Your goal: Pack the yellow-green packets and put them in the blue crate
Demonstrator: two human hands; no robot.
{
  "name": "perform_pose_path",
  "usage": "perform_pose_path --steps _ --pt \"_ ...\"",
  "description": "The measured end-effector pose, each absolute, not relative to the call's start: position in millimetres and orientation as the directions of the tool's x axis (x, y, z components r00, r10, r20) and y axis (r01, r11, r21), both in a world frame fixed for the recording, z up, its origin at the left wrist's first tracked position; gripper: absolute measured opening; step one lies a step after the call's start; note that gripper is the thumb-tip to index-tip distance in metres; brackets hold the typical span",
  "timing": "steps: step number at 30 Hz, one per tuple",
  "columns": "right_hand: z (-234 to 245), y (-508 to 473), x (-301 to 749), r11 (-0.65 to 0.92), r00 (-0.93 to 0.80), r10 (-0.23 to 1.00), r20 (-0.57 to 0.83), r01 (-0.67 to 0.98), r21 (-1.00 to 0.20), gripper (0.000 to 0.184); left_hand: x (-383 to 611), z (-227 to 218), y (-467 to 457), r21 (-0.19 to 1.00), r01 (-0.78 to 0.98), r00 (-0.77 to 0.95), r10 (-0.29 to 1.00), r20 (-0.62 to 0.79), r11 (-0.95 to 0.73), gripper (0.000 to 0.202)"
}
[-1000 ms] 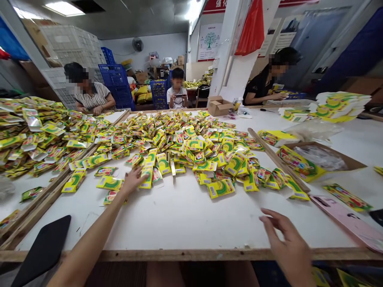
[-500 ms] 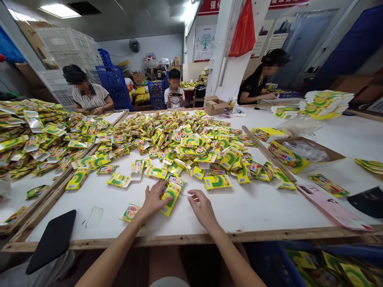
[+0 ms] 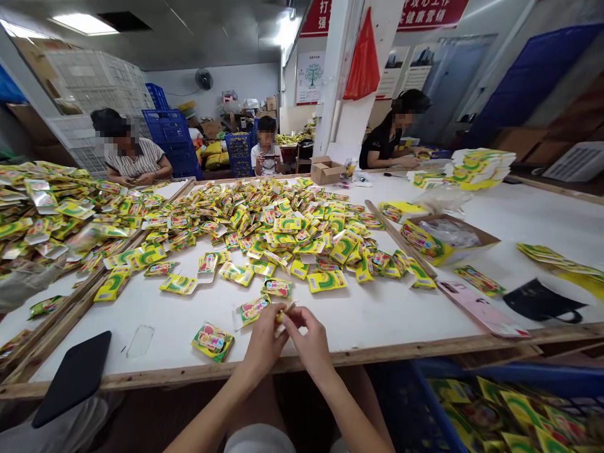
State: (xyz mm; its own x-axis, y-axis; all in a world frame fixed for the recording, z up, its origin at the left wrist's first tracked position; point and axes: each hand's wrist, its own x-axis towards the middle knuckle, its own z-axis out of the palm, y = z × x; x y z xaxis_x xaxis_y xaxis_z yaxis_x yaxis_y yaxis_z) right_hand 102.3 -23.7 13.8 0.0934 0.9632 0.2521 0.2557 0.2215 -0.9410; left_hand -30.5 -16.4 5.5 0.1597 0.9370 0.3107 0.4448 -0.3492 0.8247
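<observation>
My left hand (image 3: 265,340) and my right hand (image 3: 309,340) meet above the near edge of the table. Between their fingertips is a small yellow carton (image 3: 282,313), turned edge-on and mostly hidden by the fingers. Just past my left hand lies another carton (image 3: 252,310) with a white flap sticking out, and a further printed carton (image 3: 277,287) rests behind it. A green and yellow carton (image 3: 212,341) lies to the left. Beyond my hands spreads a wide pile of the same flat cartons (image 3: 287,224), many with open flaps.
Wooden strips (image 3: 401,239) divide the white table (image 3: 165,333). A black phone (image 3: 75,377) overhangs the front left edge. To the right are a pink phone (image 3: 481,308), a black mask (image 3: 542,302) and an open box (image 3: 441,239). A blue crate (image 3: 425,402) holds cartons. Three people sit beyond.
Both hands have come together, my left moving right, and now grip a carton between them. The carton formerly under my left hand is lifted off the table. The view has shifted slightly right.
</observation>
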Motion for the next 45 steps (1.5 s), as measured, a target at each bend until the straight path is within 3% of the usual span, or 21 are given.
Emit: perform_pose_path --steps 3,5,7,12,18,24,28,39,45 --pt "9.9 -34.4 116.0 0.305 0.147 0.919 0.365 0.321 -0.897 0.021 -20.9 2.2 -19.6 0.969 0.148 0.170 0.970 0.172 -0.198 0.028" --pt "2.6 -36.9 123.4 0.310 0.176 0.908 0.379 0.325 -0.894 0.022 -18.2 -0.8 -20.2 0.991 -0.021 0.246 0.960 0.131 -0.130 0.032" --pt "-5.0 -36.5 127.6 0.306 0.105 0.933 0.343 0.266 -0.914 0.021 -17.2 -4.0 -21.4 0.990 -0.078 0.266 0.955 0.131 -0.114 0.036" --pt "-12.4 -28.7 130.3 0.294 0.006 0.953 0.302 0.203 -0.934 0.019 -22.4 -10.2 -26.8 0.987 -0.029 0.087 0.983 0.159 -0.157 0.046" --pt "-5.0 -8.6 134.5 0.358 -0.152 0.932 0.328 0.266 -0.895 0.012 -36.6 -7.2 -21.0 0.970 0.138 0.185 0.967 0.174 -0.200 0.018" --pt "-1.0 -1.3 128.0 0.370 -0.054 0.929 0.367 0.206 -0.906 0.012 -32.0 -2.8 -17.9 0.940 0.116 0.089 0.946 0.311 -0.320 0.021" --pt "3.5 -12.7 127.3 0.441 -0.129 0.897 0.422 0.202 -0.875 0.012 -29.4 0.5 -24.6 0.933 0.155 0.091 0.945 0.315 -0.326 0.015" --pt "10.8 -8.8 119.4 0.367 -0.055 0.928 0.369 0.306 -0.878 0.013 -27.6 6.2 -16.4 0.970 0.133 -0.026 0.978 0.207 -0.202 0.016" --pt "8.2 -11.0 123.4 0.356 -0.075 0.934 0.349 0.254 -0.899 0.015 -32.1 -0.4 -17.6 0.978 0.073 0.026 0.981 0.192 -0.194 0.019"
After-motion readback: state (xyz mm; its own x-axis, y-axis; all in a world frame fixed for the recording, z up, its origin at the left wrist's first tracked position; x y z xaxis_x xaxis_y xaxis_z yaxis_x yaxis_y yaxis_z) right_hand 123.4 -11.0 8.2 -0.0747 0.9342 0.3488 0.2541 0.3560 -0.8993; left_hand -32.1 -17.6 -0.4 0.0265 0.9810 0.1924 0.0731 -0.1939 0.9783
